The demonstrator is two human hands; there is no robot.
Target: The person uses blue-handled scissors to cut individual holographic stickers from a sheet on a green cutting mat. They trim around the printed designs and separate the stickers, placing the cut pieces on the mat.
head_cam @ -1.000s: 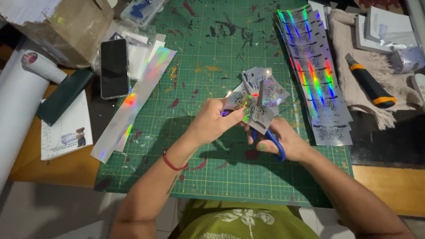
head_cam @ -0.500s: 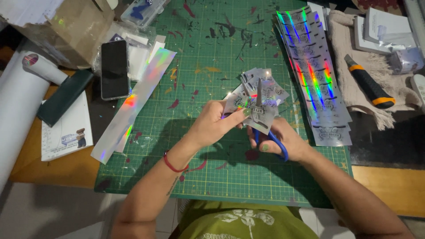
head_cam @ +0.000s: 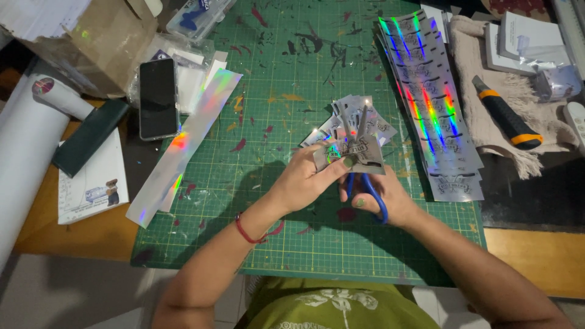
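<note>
My left hand point(head_cam: 311, 176) pinches a small holographic sticker piece point(head_cam: 361, 155) above the green cutting mat point(head_cam: 268, 79). My right hand point(head_cam: 381, 198) grips blue-handled scissors point(head_cam: 365, 183), whose blades point up and away through the sticker piece. Just beyond both hands lies a small heap of cut holographic stickers point(head_cam: 359, 122). A red string bracelet point(head_cam: 245, 231) circles my left wrist.
Holographic sticker strips point(head_cam: 429, 97) lie stacked at the right, another strip point(head_cam: 183, 146) at the left. A black phone point(head_cam: 157, 97), dark green case point(head_cam: 88, 137) and cardboard box point(head_cam: 91, 42) are at left. An orange-black utility knife point(head_cam: 507, 122) rests on a beige cloth point(head_cam: 481, 73).
Both hands have shifted slightly with the sticker piece; the scissor blades now stand more upright through it.
</note>
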